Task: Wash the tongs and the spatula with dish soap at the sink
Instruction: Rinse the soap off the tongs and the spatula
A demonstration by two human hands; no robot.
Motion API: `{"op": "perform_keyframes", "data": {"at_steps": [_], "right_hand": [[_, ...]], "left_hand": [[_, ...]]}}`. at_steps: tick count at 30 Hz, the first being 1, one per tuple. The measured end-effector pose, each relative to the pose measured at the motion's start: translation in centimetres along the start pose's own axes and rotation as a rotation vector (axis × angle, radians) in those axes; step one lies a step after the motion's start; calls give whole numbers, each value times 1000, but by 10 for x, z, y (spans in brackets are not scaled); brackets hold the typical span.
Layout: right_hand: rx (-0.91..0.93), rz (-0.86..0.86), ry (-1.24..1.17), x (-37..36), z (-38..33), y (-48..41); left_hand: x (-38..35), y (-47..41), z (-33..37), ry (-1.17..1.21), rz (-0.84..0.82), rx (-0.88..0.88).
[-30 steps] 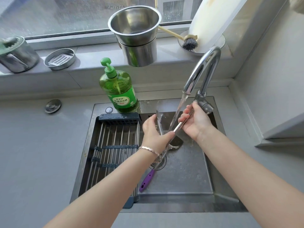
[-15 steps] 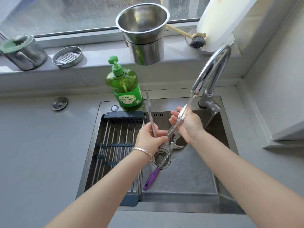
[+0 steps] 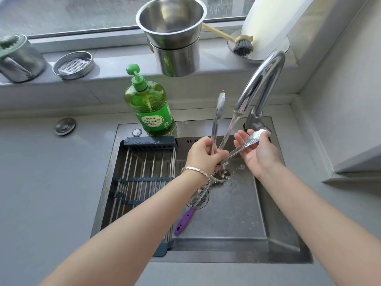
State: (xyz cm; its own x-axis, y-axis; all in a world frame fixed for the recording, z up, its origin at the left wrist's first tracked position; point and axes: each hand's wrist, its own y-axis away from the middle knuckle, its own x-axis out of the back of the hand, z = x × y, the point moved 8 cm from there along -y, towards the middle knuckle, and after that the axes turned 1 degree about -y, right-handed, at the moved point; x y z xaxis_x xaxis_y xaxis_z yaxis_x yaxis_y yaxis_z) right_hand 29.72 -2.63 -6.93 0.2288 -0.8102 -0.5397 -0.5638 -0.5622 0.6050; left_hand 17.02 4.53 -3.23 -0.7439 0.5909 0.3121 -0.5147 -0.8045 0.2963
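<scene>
So, left hand [image 3: 205, 155]: we grip the tongs [image 3: 216, 122] near their hinge, under running water [image 3: 229, 131].
Right hand [image 3: 257, 156]: open, our palm beneath one tong arm.
Spatula [image 3: 184, 221]: on the sink [image 3: 226, 260] floor, handle toward its front-left corner.

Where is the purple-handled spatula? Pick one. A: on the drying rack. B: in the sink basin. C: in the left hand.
B: the purple-handled spatula lies on the floor of the sink basin, while the left hand grips the tongs.

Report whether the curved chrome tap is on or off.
On: water streams from the curved chrome tap toward the steel tongs in the left hand.
</scene>
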Motion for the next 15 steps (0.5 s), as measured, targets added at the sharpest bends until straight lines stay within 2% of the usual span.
{"op": "perform_keyframes", "data": {"at_steps": [3, 7, 11, 15], "right_hand": [[-47, 11, 112, 8, 10, 2], [-122, 92, 470, 33, 26, -6], [-54, 308, 800, 66, -1, -28], [-81, 308, 1073, 62, -21, -50]], "left_hand": [[5, 3, -4, 38, -6, 60], [24, 9, -22, -42, 50, 132], [41, 11, -43, -126, 65, 214], [44, 12, -50, -182, 28, 263]]}}
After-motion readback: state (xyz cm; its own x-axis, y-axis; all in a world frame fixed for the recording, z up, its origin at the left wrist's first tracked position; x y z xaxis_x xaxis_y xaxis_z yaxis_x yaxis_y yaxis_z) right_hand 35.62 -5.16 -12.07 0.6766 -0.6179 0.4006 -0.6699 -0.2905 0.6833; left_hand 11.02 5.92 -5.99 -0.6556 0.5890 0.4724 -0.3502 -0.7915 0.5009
